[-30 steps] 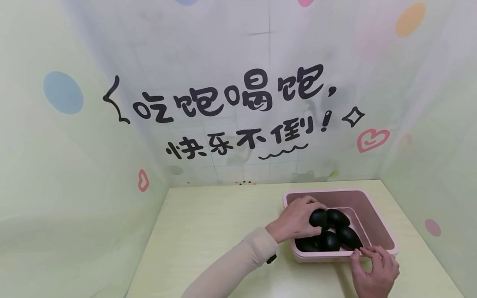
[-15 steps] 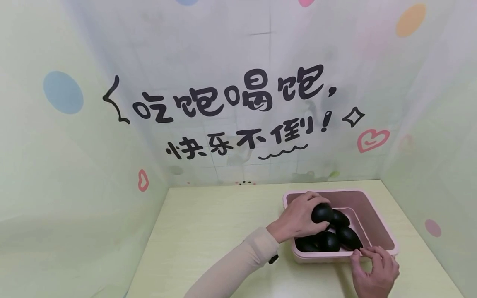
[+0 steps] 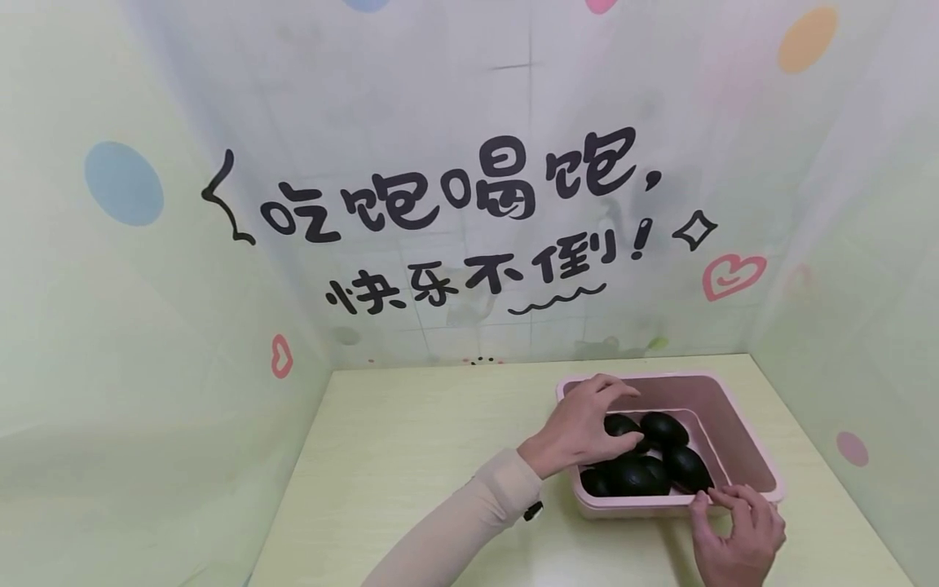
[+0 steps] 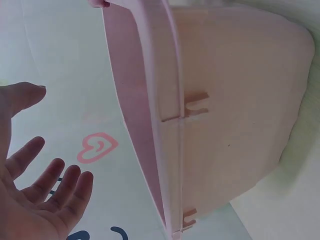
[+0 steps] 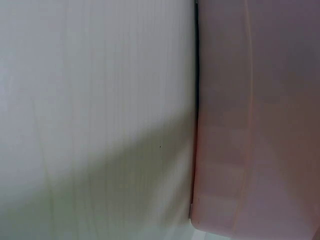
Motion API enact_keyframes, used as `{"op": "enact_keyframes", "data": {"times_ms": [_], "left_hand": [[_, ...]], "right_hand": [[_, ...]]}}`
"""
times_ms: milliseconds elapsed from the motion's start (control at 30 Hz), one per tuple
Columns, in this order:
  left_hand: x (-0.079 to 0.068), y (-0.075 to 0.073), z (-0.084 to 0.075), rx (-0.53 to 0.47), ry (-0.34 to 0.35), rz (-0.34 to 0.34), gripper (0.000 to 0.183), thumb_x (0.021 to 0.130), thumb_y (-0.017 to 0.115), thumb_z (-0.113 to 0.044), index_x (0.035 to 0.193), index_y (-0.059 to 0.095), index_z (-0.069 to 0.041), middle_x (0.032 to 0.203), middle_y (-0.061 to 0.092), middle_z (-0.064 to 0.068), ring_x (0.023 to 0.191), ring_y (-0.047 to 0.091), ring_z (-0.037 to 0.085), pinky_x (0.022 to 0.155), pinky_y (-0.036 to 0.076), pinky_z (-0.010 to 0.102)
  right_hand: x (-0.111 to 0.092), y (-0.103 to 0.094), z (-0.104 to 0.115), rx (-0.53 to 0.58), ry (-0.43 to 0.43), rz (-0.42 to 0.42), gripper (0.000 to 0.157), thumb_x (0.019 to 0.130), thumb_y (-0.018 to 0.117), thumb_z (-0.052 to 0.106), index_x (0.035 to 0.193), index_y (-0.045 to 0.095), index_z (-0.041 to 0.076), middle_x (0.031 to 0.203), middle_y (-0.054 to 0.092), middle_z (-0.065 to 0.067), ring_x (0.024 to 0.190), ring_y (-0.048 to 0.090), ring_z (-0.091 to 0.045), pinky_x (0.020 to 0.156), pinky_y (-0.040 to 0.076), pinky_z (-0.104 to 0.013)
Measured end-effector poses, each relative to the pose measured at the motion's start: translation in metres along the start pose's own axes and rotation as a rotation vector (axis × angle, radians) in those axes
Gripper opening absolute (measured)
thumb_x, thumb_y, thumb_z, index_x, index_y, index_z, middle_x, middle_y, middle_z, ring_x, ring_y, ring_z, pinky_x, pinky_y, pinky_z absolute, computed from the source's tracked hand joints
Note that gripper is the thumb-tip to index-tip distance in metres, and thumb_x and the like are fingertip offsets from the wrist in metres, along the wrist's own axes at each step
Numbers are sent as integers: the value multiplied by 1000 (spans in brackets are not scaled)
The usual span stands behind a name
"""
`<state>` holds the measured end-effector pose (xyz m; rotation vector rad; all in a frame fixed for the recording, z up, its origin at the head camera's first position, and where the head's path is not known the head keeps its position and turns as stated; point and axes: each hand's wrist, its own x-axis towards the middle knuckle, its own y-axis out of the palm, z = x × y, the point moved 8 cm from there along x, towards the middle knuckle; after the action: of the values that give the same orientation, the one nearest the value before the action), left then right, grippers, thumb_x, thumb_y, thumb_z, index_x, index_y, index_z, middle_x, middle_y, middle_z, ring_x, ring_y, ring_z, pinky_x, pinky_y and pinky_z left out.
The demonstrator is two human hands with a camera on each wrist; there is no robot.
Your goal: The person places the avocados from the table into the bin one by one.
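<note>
A pink plastic basin (image 3: 744, 424) stands on the table and holds several glossy black, avocado-shaped pieces (image 3: 688, 468). My left hand (image 3: 587, 424) hovers over the basin's left side with fingers spread. In the left wrist view nothing lies between the fingers of that left hand (image 4: 45, 195), which are raised above the rim. Just below the thumb in the head view, one black piece (image 3: 622, 425) shows, partly covered by the hand. At the front right corner my right hand (image 3: 739, 530) pinches the basin's rim between thumb and fingers.
Pale wood-patterned table (image 3: 411, 440) extends left of the basin. A printed backdrop (image 3: 455, 90) with dark lettering rises behind the table and along both sides. The right wrist view shows the basin's outer wall (image 5: 225, 115) beside the table surface.
Half a second ago my left hand held a raised black piece. It has let that piece go and drawn slightly left; a black piece now shows at the basin's front left. Right hand unchanged.
</note>
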<state>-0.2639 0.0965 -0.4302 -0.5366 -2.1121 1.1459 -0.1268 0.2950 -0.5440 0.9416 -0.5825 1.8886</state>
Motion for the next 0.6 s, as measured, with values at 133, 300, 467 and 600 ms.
{"op": "enact_keyframes", "data": {"times_ms": [133,300,467,600], "left_hand": [[-2,1,2,0,-10,-3,49,92,80,-39,137,68,-23,138,66,-2,127,65,10,105,48,16],[-5,3,6,-18,-35,-3,43,97,74,-36,138,68,-22,139,65,-2,127,64,11,104,50,18],[-12,4,8,-26,-68,1,41,101,70,-35,139,67,-21,140,65,-3,128,63,12,106,52,21],[-18,4,11,-34,-100,-16,40,102,70,-35,140,66,-23,143,64,-3,128,64,13,103,54,23]], "right_hand": [[0,0,-1,1,-2,8,45,87,69,30,80,70,-15,92,61,-33,123,46,9,108,25,-23],[0,0,-3,1,-3,31,46,87,69,31,81,70,-15,93,62,-33,123,45,9,108,25,-23],[0,0,-5,-14,2,53,45,87,69,31,81,70,-14,93,64,-32,123,44,10,106,24,-23],[1,1,-5,-34,4,86,46,87,68,33,82,70,-13,94,64,-30,123,42,11,105,23,-23]]}}
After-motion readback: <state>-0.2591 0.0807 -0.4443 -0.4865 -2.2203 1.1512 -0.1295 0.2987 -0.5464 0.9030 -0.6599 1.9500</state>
